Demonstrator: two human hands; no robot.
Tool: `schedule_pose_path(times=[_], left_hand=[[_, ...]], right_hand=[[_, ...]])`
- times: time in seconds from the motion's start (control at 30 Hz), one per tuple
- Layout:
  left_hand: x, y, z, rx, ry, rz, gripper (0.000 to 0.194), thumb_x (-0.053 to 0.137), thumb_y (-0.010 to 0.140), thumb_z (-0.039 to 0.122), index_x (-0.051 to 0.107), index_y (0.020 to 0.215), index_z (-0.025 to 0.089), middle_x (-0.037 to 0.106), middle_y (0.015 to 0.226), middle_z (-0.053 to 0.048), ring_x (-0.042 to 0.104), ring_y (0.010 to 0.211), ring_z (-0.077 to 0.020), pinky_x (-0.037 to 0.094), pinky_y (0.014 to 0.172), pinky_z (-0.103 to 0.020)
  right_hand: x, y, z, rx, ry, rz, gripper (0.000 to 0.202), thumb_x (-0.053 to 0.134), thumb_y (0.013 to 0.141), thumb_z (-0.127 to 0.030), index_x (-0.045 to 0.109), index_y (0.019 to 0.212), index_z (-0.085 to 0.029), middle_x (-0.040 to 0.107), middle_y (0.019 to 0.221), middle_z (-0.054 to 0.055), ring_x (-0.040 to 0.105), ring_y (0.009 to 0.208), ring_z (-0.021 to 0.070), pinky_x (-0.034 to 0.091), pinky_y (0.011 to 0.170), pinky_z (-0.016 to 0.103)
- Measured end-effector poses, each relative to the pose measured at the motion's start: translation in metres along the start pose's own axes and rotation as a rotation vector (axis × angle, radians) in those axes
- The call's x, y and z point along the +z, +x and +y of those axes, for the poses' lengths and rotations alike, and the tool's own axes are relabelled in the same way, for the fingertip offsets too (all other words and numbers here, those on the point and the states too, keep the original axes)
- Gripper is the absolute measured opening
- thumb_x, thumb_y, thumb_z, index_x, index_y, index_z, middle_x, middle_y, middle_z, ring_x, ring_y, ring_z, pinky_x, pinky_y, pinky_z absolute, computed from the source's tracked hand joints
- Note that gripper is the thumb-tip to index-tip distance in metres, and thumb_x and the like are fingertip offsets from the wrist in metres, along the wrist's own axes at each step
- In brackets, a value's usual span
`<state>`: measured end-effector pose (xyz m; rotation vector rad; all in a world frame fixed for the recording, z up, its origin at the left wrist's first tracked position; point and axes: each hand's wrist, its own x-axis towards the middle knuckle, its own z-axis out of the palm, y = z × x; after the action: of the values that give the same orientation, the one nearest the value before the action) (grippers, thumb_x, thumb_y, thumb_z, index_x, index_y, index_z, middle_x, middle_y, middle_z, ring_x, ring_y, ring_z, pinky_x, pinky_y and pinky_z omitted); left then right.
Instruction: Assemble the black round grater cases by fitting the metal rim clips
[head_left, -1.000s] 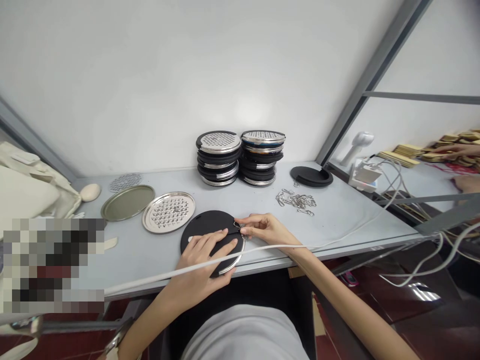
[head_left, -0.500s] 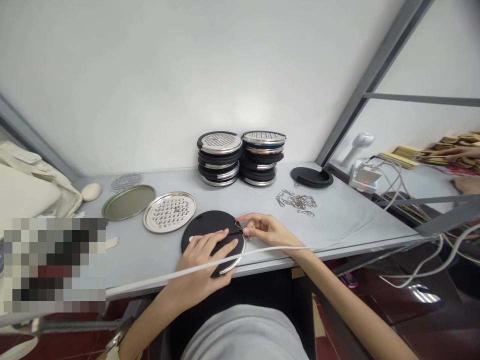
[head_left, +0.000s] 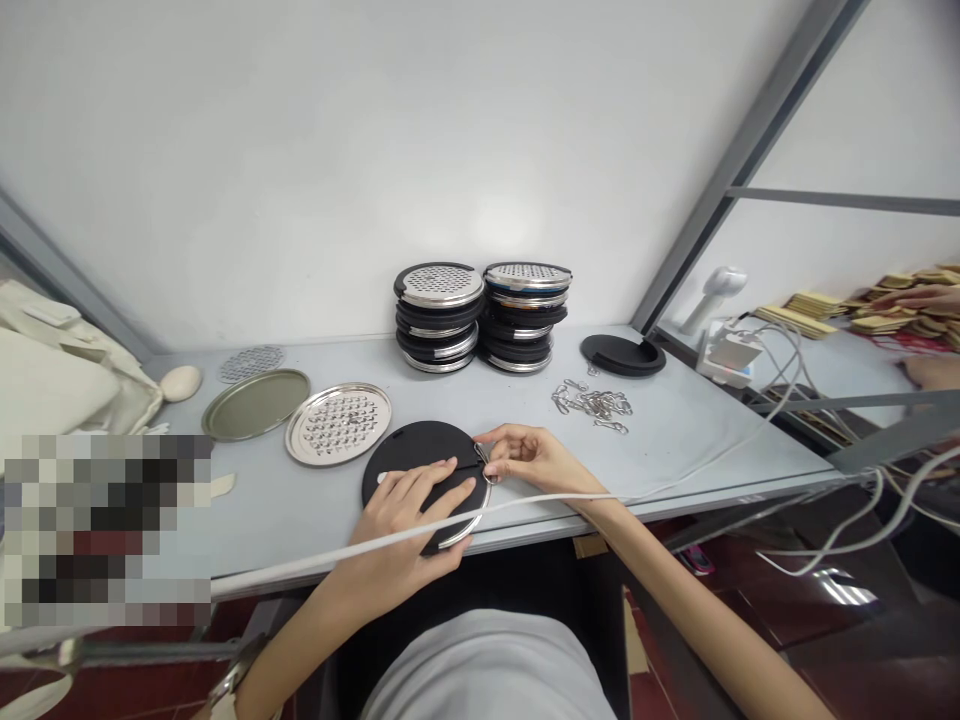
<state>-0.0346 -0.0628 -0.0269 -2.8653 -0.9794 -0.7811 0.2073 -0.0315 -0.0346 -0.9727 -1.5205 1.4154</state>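
A round black-cased grater (head_left: pixel 420 446) with a silver rim lies flat at the table's front edge. My left hand (head_left: pixel 420 505) rests over its top, fingers spread on the black face and thumb at the near rim. At the grater's right edge, my right hand (head_left: pixel 529 457) pinches a small metal wire clip (head_left: pixel 482 455) between thumb and fingers. The clip touches the edge beside a slit in the black face; whether it is hooked through anything I cannot tell. Loose metal clips (head_left: pixel 600 402) lie in a heap farther right.
Two stacks of round graters (head_left: pixel 439 318) stand against the wall. Left lie a silver grater plate (head_left: pixel 337 425), an olive round plate (head_left: pixel 257 405) and a meshed disc (head_left: pixel 251 363). A black round holder (head_left: pixel 622 354) sits back right. A white cable (head_left: pixel 540 498) crosses over my left hand.
The clip in my right hand has turned a little at the grater's edge, and the right fingers have closed in slightly. My left hand keeps its place.
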Motion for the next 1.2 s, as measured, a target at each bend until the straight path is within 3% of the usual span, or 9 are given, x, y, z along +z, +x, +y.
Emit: schedule_pose_path(times=[0.77,1.2], left_hand=[[0.0007,0.0007,0.0016,0.001,0.006,0.0,0.046,0.059,0.086,0.027,0.052,0.132,0.026,0.052,0.135,-0.009,0.049,0.121,-0.0268,0.04,0.095,-0.042],[0.0008,-0.001,0.0009,-0.011,-0.006,-0.002,0.046,0.058,0.086,0.027,0.052,0.132,0.026,0.052,0.135,-0.009,0.048,0.122,-0.0262,0.038,0.096,-0.041]], right_hand=[[0.0039,-0.0004,-0.0048,0.052,0.003,0.05,0.047,0.082,0.063,-0.033,0.067,0.103,-0.015,0.069,0.072,0.001,0.065,0.068,0.0142,0.05,0.07,0.029],[0.0044,0.0008,-0.0033,0.029,-0.013,0.044,0.045,0.081,0.066,-0.032,0.066,0.104,-0.015,0.07,0.073,0.001,0.064,0.068,0.0135,0.049,0.07,0.027]])
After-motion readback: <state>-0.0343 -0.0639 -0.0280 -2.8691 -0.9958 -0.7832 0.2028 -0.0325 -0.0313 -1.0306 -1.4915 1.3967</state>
